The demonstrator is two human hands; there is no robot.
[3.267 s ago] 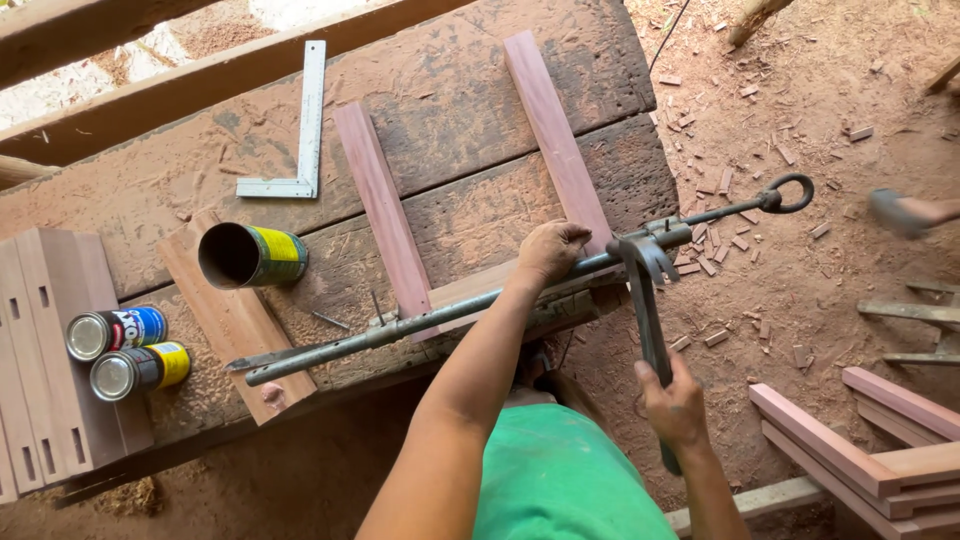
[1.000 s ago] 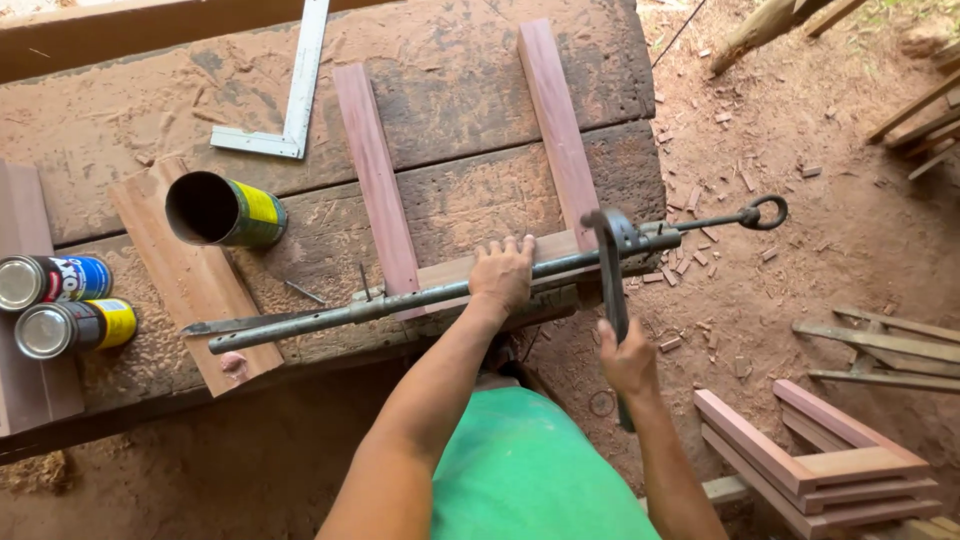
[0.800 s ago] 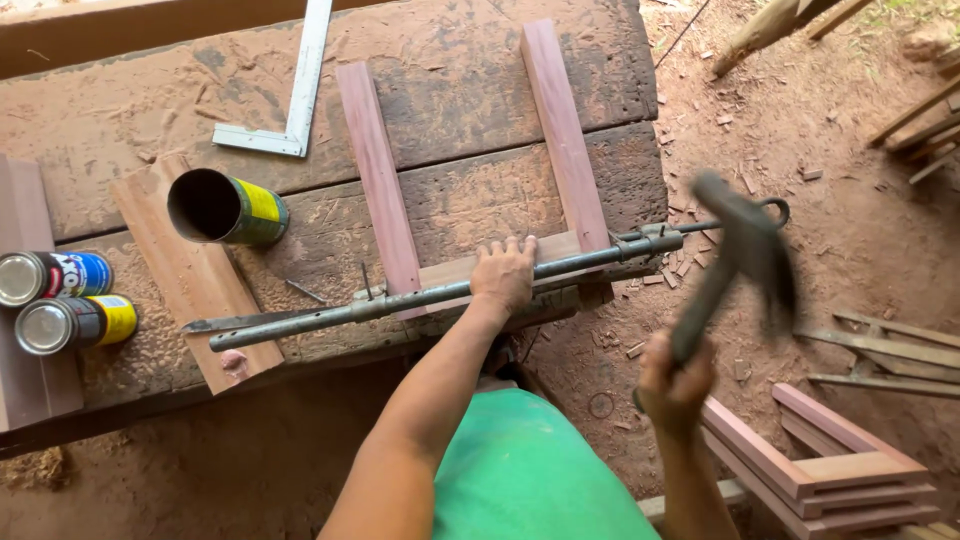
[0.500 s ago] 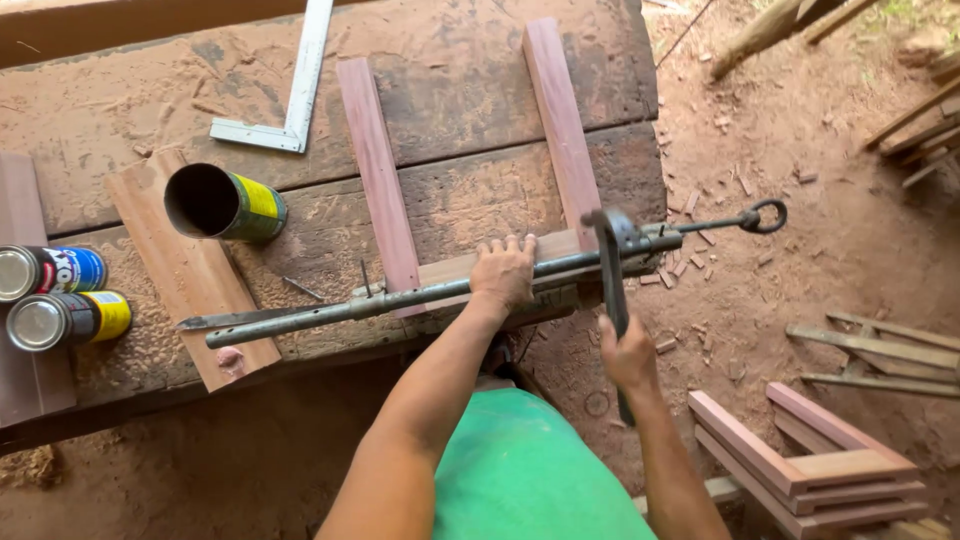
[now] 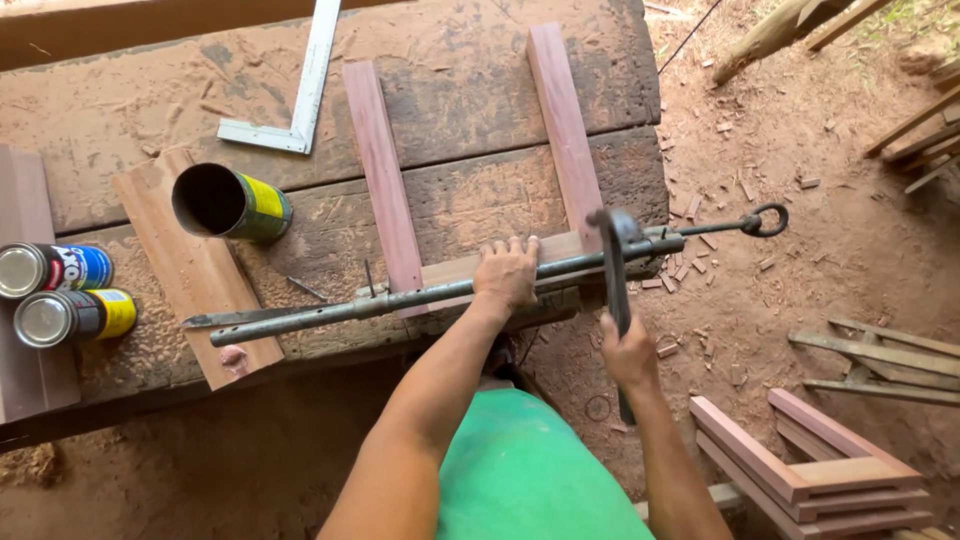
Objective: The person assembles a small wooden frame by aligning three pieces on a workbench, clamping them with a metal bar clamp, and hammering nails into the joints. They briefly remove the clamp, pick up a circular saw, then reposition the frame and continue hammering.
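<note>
**Long metal clamp held down across a slatted wooden frame**

Plainly, the long metal bar clamp [image 5: 440, 292] lies across the near edge of the tabletop [image 5: 130, 120], over the near ends of two reddish wooden slats [image 5: 385, 190] and the crosspiece they meet. The left hand [image 5: 508, 275] rests palm down on the bar near its middle, fingers spread and draped over it, pressing rather than wrapping. The right hand [image 5: 628, 352] is closed around the handle of a hammer [image 5: 615, 275], whose head sits against the bar close to its ringed end.

Judging by its look, the clamp is steel: heavy, rigid, and smooth enough to roll on the wood, so a flat hold at mid-length suits it. The slats seem stiff and light. The hammer is best gripped low on the handle.

Off to the left lie an open can [image 5: 230, 203], two closed cans [image 5: 60, 295] and a steel square [image 5: 300, 100].
</note>
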